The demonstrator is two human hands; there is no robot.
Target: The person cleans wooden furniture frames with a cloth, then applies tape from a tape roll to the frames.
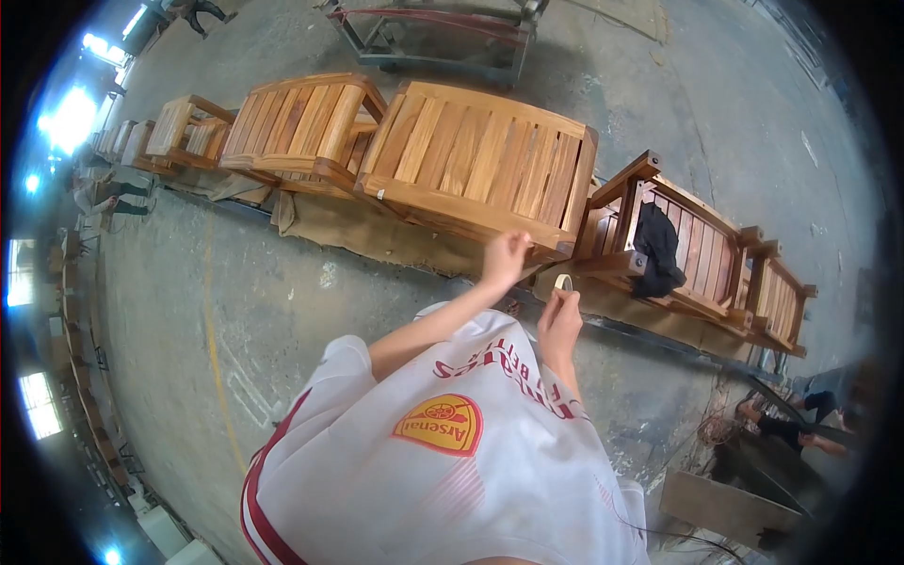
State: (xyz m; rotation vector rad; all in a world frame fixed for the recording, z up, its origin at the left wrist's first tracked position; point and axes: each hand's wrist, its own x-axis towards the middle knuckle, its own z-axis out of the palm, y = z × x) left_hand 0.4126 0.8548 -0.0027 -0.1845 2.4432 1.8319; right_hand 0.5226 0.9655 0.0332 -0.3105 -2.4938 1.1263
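Note:
A slatted wooden table (480, 155) with a reddish-brown corner stands in front of me. At its near edge is my left hand (507, 261), thumb and fingertips pinched together right by the wood; what is between them is too small to make out. My right hand (559, 323) is closed on a small roll of tape (563, 282), pale and ring-shaped, held upright a little below the table's corner. The hands are a short way apart.
More slatted wooden pieces (292, 127) stand in the row to the left. On the right, an upturned wooden piece (697, 240) carries a black cloth (657, 250). Brown matting (377, 235) lies beneath the row. A metal frame cart (433, 38) stands beyond. Other people are at the far left and lower right.

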